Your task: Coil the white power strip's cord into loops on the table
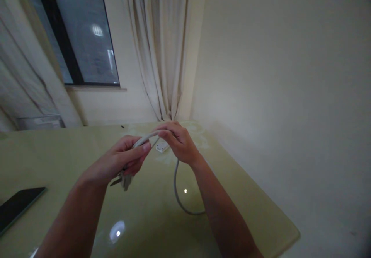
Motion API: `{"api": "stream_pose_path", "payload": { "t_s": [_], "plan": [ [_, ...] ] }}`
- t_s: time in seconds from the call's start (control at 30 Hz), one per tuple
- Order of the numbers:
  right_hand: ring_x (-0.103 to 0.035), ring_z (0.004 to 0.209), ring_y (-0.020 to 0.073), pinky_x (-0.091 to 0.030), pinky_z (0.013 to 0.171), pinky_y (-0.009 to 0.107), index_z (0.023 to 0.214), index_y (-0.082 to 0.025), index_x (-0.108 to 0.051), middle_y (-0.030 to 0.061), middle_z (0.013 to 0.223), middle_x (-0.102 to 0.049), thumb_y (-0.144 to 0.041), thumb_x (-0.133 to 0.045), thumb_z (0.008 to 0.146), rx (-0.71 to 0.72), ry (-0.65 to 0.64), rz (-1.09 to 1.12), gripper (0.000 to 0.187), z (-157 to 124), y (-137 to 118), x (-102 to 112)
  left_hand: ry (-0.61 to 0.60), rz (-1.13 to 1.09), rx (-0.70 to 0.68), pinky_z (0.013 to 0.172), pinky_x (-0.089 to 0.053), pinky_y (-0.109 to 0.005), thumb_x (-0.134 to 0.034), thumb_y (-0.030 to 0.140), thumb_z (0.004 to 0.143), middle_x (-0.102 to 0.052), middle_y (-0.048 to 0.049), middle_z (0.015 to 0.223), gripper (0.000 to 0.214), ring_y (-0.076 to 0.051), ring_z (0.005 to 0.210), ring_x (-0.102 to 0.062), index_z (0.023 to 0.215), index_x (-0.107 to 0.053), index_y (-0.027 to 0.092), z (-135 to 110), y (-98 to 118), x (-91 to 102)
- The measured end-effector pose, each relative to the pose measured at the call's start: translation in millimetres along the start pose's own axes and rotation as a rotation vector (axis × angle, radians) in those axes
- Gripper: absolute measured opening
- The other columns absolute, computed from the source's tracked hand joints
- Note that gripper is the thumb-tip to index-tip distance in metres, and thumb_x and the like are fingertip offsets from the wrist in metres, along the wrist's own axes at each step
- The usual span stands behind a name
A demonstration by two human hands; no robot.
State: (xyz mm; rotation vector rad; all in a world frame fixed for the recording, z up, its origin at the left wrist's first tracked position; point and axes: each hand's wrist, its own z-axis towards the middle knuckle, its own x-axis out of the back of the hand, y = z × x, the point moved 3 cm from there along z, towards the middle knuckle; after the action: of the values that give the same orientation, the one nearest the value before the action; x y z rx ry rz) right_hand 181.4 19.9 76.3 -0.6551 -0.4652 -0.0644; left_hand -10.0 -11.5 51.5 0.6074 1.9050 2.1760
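Left hand [131, 157] and right hand [176, 142] are held just beside each other over the table [246, 196], both closed on a pale cable [150, 135], which is arched between them. At far left, a pale boxy object [40, 122] is partly covered by the left curtain [34, 68], so it cannot be identified. Nearer, a dark flat panel [23, 205] is cut off by the left side of the view; a broad stretch of tabletop is seen between it and the left forearm. Below the left fingers, a bunched pale end with a dark prong-like part [116, 181] is mostly hidden by the grip and blurred. A tiny dark object [122, 126] is set near the far edge, too small to be made out. Beyond the hands, a white socket block [161, 146] is partly hidden; whether it is joined to the cable cannot be told. Further right, a loop of cable is hung below the right wrist and lost behind the forearm. The tabletop's right edge is run along the wall [275, 76] to a rounded near corner, with tabletop showing between forearm and edge.
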Motion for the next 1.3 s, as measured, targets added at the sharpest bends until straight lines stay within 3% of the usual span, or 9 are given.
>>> {"api": "stream_pose_path", "payload": {
  "t_s": [0.23, 0.37, 0.6, 0.7, 0.8, 0.93, 1.0, 1.17, 1.3],
  "plan": [
    [-0.05, 0.053, 0.011, -0.045, 0.057, 0.026, 0.083, -0.02, -0.066, -0.0066, 0.059, -0.05, -0.069, -0.067, 0.094, -0.291, -0.148, 0.441, 0.05, -6, 9, -2, 0.367, 0.322, -0.16, 0.045, -0.036, -0.027, -0.066, 0.071, 0.084, -0.051, -0.0002, 0.052, 0.051, -0.016, 0.048, -0.045, 0.067, -0.062, 0.023, 7, 7, 27.9],
    [-0.026, 0.046, 0.0059, -0.027, 0.042, 0.019, 0.088, -0.02, -0.065, -0.0125, 0.057, -0.032, -0.072, -0.079, 0.081, -0.488, -0.284, 0.702, 0.055, -11, 0, -6, 0.352, 0.574, -0.166, 0.054, -0.043, -0.028, -0.052, 0.07, 0.094, -0.06, -0.0025, 0.066, 0.052, -0.019, 0.061, -0.055, 0.083, -0.069, 0.022, 15, -7, 40.8],
    [-0.01, 0.047, 0.0048, -0.009, 0.04, 0.019, 0.091, -0.017, -0.064, -0.0134, 0.057, -0.029, -0.062, -0.07, 0.093, -0.665, 0.028, 0.969, 0.046, -2, 12, -3, 0.836, 0.494, -0.407, 0.081, -0.055, -0.033, -0.077, 0.041, 0.084, -0.064, -0.0097, 0.114, 0.04, -0.027, 0.1, -0.062, 0.119, -0.068, 0.024, 17, 6, 11.8],
    [-0.015, 0.044, 0.0047, -0.011, 0.04, 0.019, 0.089, -0.019, -0.061, -0.0129, 0.057, -0.033, -0.059, -0.073, 0.091, -0.63, 0.291, 0.953, 0.042, 2, 17, 2, 0.937, 0.475, -0.488, 0.085, -0.055, -0.034, -0.079, 0.039, 0.084, -0.062, -0.0073, 0.101, 0.03, -0.025, 0.093, -0.06, 0.109, -0.071, 0.025, 2, 25, -14.3],
    [-0.019, 0.044, 0.0043, -0.014, 0.04, 0.02, 0.09, -0.02, -0.06, -0.0122, 0.058, -0.037, -0.06, -0.077, 0.087, -0.558, 0.478, 0.899, 0.044, 3, 19, 7, 0.633, 0.429, -0.393, 0.07, -0.052, -0.034, -0.073, 0.049, 0.089, -0.063, -0.0044, 0.077, 0.024, -0.023, 0.074, -0.058, 0.09, -0.073, 0.026, -2, 30, -46.0],
    [-0.02, 0.044, 0.0048, -0.015, 0.04, 0.021, 0.09, -0.022, -0.057, -0.0128, 0.058, -0.032, -0.064, -0.074, 0.089, -0.499, 0.628, 0.83, 0.046, 2, 23, 16, -0.278, 0.131, 0.015, 0.063, -0.052, -0.034, -0.04, 0.074, 0.101, -0.073, -0.0091, 0.069, 0.067, -0.023, 0.063, -0.065, 0.078, -0.077, 0.022, 12, -10, -103.9],
    [-0.019, 0.044, 0.0051, -0.015, 0.04, 0.022, 0.091, -0.022, -0.056, -0.0129, 0.059, -0.031, -0.064, -0.072, 0.091, -0.476, 0.685, 0.813, 0.045, 1, 24, 24, -0.489, 0.0, 0.179, 0.074, -0.055, -0.035, -0.045, 0.076, 0.099, -0.08, -0.0129, 0.089, 0.067, -0.024, 0.079, -0.072, 0.086, -0.081, 0.021, 22, -37, -127.7],
    [-0.016, 0.044, 0.0057, -0.015, 0.04, 0.022, 0.092, -0.023, -0.054, -0.013, 0.059, -0.028, -0.065, -0.067, 0.095, -0.392, 0.801, 0.795, 0.044, -3, 22, 45, 0.156, -0.884, 0.224, 0.088, -0.059, -0.035, -0.043, 0.067, 0.106, -0.076, -0.0157, 0.123, 0.055, -0.023, 0.105, -0.076, 0.117, -0.07, 0.021, 57, -66, -136.1],
    [-0.016, 0.045, 0.0067, -0.016, 0.041, 0.023, 0.092, -0.024, -0.051, -0.0128, 0.06, -0.025, -0.063, -0.062, 0.099, -0.363, 0.835, 0.796, 0.04, -4, 17, 49, 0.539, -1.163, 0.15, 0.091, -0.063, -0.033, -0.042, 0.048, 0.111, -0.074, -0.0156, 0.123, 0.037, -0.019, 0.107, -0.075, 0.115, -0.065, 0.02, 62, -57, -93.6]
  ]
}}
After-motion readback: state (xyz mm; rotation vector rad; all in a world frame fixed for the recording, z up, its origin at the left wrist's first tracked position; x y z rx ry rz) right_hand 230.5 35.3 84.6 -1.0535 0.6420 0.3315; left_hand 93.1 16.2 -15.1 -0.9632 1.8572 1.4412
